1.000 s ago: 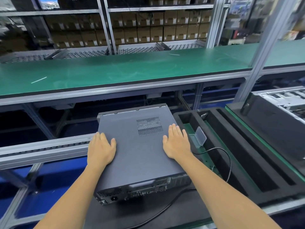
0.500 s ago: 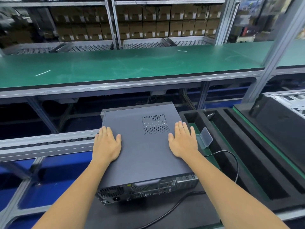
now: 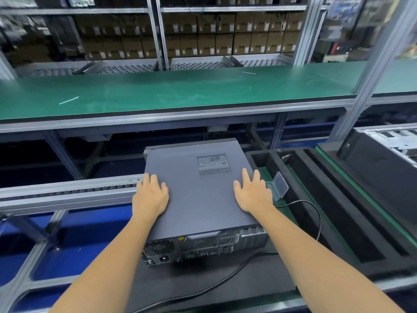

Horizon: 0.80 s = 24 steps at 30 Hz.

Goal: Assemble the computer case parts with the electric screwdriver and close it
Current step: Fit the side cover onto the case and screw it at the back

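Over the last second your two hands have slid forward with the flat dark grey metal cover panel point(image 3: 198, 190) of the computer case point(image 3: 203, 242), and the whole case now sits a little farther from you on the black mat point(image 3: 225, 288) of the bench. Your left hand point(image 3: 150, 196) lies flat on the panel's left edge, fingers straight and close together; your right hand point(image 3: 253, 192) lies flat near the right edge, fingers slightly spread, just below the perforated vent patch point(image 3: 214, 165). Neither hand curls round anything. The panel looks flush with the case body along the near rear edge, above the fan grille and ports, so I judge the lid is seated or nearly so, and the closing push is close to done. No screwdriver shows in view, so fastening the cover likely remains. A black cable point(image 3: 309, 213) loops just beside the case's right side, next to a small clear plastic box with its lid up point(image 3: 278, 185) and the black foam tray point(image 3: 338, 211); keep that cable from snagging under the case if you push on.
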Available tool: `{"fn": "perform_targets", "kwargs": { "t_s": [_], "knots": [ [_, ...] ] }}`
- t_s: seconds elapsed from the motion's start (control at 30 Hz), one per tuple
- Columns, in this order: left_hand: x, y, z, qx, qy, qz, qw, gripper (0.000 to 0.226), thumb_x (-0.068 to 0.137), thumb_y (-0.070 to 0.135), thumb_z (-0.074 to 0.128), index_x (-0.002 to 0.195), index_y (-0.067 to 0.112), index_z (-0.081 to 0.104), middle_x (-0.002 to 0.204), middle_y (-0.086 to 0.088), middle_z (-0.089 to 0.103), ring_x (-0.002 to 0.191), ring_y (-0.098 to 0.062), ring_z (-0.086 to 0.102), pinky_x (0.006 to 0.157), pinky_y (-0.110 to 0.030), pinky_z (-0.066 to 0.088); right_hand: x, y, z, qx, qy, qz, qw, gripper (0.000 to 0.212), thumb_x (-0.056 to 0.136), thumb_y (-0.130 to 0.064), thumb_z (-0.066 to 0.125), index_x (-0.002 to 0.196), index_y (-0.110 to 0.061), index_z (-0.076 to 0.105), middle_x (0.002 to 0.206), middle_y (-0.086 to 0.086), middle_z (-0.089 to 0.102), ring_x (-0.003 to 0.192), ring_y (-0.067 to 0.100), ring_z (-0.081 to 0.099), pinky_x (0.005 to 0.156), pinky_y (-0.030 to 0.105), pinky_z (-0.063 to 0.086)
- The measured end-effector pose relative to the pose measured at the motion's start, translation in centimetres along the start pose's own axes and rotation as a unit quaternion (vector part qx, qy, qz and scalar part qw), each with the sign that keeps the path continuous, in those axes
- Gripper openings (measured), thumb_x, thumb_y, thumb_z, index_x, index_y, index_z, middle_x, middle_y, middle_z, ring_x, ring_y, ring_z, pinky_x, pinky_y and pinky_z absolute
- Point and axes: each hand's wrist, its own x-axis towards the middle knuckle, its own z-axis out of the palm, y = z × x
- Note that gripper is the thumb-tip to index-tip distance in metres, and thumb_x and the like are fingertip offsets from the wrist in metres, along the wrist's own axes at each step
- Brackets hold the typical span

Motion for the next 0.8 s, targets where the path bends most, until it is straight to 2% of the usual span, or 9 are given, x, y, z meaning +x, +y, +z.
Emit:
{"fn": "perform_targets", "kwargs": {
  "t_s": [0.17,0.3,0.47,0.53,0.6,0.7,0.8],
  "knots": [
    [-1.4,-0.8,-0.4,0.001,-0.027,0.007,1.0,0.042,0.097,0.035,0.03,0.126,0.007,0.041,0.138,-0.011,0.036,0.114,-0.036,0.042,0.084,-0.047,0.043,-1.6,0.3,0.0,0.003,0.007,0.014,1.0,0.062,0.104,-0.05,0.018,0.16,-0.024,0.006,0.163,0.016,0.015,0.142,0.036,0.031,0.108,0.048,0.034],
    [-2.5,-1.1,-0.7,0.005,-0.036,0.008,0.999,0.043,0.097,0.037,0.029,0.125,0.006,0.04,0.141,-0.012,0.034,0.116,-0.037,0.043,0.083,-0.048,0.044,-3.0,0.8,0.3,0.002,0.007,0.019,1.0,0.062,0.104,-0.051,0.018,0.159,-0.024,0.006,0.161,0.017,0.018,0.141,0.036,0.032,0.108,0.049,0.034],
    [-5.2,-1.3,-0.9,-0.011,-0.023,-0.016,1.0,0.043,0.096,0.039,0.03,0.123,0.007,0.041,0.142,-0.012,0.036,0.104,-0.035,0.051,0.075,-0.041,0.042,-4.3,1.5,0.3,-0.001,0.008,-0.004,1.0,0.065,0.103,-0.052,0.019,0.159,-0.023,0.006,0.161,0.02,0.017,0.142,0.038,0.03,0.108,0.048,0.034],
    [-6.3,-1.3,-1.1,-0.018,-0.001,-0.037,0.999,0.042,0.096,0.039,0.031,0.122,0.008,0.043,0.132,-0.011,0.044,0.094,-0.033,0.053,0.072,-0.037,0.04,-4.7,1.9,0.3,-0.004,0.003,-0.019,1.0,0.068,0.102,-0.057,0.02,0.16,-0.023,0.006,0.163,0.022,0.013,0.144,0.039,0.027,0.11,0.049,0.033],
    [-7.3,-1.1,-1.2,-0.025,0.025,-0.057,0.998,0.042,0.096,0.038,0.032,0.122,0.008,0.046,0.123,-0.012,0.05,0.092,-0.032,0.053,0.071,-0.036,0.037,-5.3,2.4,0.3,-0.011,-0.011,-0.041,0.999,0.076,0.099,-0.065,0.022,0.16,-0.023,0.003,0.163,0.024,0.007,0.146,0.039,0.022,0.111,0.049,0.031],
    [-8.7,-1.2,-0.9,-0.044,0.045,-0.082,0.995,0.046,0.095,0.044,0.03,0.122,0.012,0.049,0.119,-0.012,0.054,0.092,-0.032,0.052,0.073,-0.036,0.035,-5.9,3.3,-0.3,-0.008,-0.06,-0.08,0.995,0.101,0.086,-0.084,0.03,0.16,-0.025,-0.005,0.164,0.024,-0.003,0.15,0.039,0.012,0.112,0.051,0.029],
    [-9.8,-2.1,-0.8,-0.076,0.022,-0.043,0.996,0.066,0.089,0.064,0.032,0.134,0.017,0.041,0.127,-0.007,0.05,0.109,-0.029,0.051,0.081,-0.038,0.036,-5.9,4.6,-1.5,0.028,-0.137,-0.116,0.983,0.123,0.072,-0.088,0.051,0.158,-0.028,-0.013,0.163,0.022,-0.016,0.152,0.038,-0.001,0.116,0.055,0.024]
  ]
}}
